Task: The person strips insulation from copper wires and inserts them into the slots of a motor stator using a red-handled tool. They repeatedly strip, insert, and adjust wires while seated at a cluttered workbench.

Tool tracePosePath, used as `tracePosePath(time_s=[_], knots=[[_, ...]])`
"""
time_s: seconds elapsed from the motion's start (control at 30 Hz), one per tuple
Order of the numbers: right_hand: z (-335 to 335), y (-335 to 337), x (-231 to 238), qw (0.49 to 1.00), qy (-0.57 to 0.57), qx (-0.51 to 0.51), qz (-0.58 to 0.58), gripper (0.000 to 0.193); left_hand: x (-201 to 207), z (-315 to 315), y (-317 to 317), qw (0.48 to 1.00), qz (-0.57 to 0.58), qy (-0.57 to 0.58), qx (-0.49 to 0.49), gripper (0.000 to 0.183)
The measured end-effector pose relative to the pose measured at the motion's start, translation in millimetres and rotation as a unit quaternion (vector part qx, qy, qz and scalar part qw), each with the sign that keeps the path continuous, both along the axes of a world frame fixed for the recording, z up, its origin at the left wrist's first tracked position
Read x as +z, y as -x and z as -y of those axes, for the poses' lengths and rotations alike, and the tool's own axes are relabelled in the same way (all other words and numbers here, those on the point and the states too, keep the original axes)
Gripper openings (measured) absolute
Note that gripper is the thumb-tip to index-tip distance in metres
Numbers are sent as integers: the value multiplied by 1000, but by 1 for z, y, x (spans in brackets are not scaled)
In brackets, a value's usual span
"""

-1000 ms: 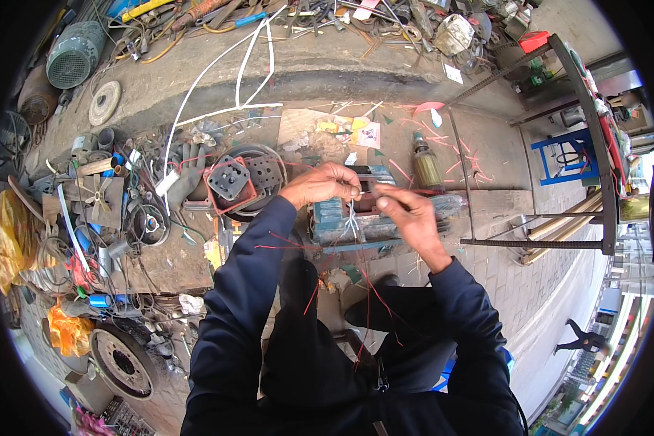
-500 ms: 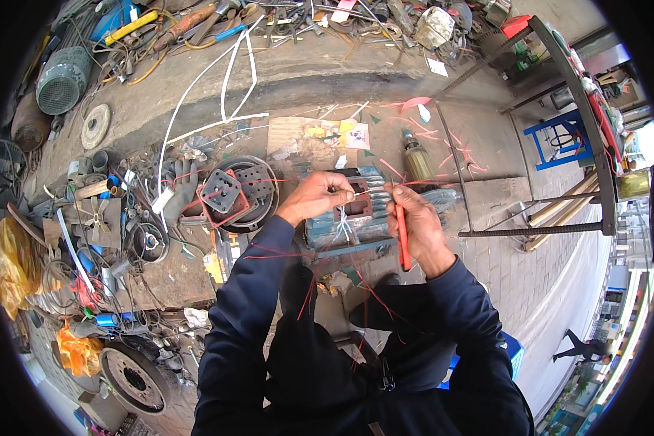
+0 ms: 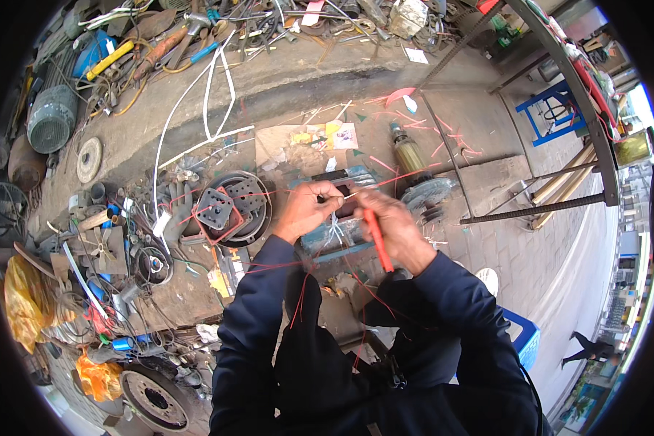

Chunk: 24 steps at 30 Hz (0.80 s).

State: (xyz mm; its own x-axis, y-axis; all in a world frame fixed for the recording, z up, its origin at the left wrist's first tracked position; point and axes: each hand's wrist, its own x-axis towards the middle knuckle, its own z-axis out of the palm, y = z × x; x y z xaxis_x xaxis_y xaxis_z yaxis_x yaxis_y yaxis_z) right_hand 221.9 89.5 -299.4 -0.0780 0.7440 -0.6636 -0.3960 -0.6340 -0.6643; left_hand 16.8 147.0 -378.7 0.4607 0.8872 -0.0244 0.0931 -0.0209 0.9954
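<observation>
Over a blue-green motor housing (image 3: 325, 243) with cooling fins, both my hands meet. My left hand (image 3: 309, 211) pinches the end of a thin wire (image 3: 349, 195) between thumb and fingertips. Close beside it, my right hand (image 3: 394, 224) is closed around a red-handled tool (image 3: 378, 240), its handle slanting down toward me; the working end is hidden and the fingers are slightly blurred. Pale wires tied in a bunch (image 3: 333, 231) hang below my left fingers. Long red wires (image 3: 370, 292) trail from the motor over my legs.
Left of the motor lies a round metal housing (image 3: 267, 211) with terminal blocks (image 3: 214, 208). A wound rotor (image 3: 408, 156) stands beyond my right hand. Cardboard (image 3: 272, 149) lies behind the motor. A rusty metal frame (image 3: 534, 207) is at right, a blue plastic stool (image 3: 528, 341) at lower right.
My right hand has come closer to my left one, and the red-handled tool has tilted. My left hand keeps its pinch. The whole view has shifted slightly.
</observation>
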Motion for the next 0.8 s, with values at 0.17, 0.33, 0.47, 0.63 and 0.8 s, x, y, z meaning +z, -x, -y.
tracePosePath(time_s=[0.17, 0.33, 0.47, 0.63, 0.8], knots=[[-3, -3, -6, 998, 6, 21, 56, 28, -8, 0, -2, 996, 10, -82, 16, 2], [0, -17, 4, 998, -15, -60, 6, 27, -9, 4, -5, 999, 12, -20, 35, 1], [-1, 4, 1, 1000, 9, 23, -9, 30, -7, 4, -4, 999, 19, -25, 32, 2], [-3, -21, -1, 999, -16, -4, 33, 27, -11, 2, -3, 999, 23, -4, 30, 3], [-8, -45, 4, 996, -34, -77, -12, 28, -10, 4, 0, 999, 28, 18, 27, 5]])
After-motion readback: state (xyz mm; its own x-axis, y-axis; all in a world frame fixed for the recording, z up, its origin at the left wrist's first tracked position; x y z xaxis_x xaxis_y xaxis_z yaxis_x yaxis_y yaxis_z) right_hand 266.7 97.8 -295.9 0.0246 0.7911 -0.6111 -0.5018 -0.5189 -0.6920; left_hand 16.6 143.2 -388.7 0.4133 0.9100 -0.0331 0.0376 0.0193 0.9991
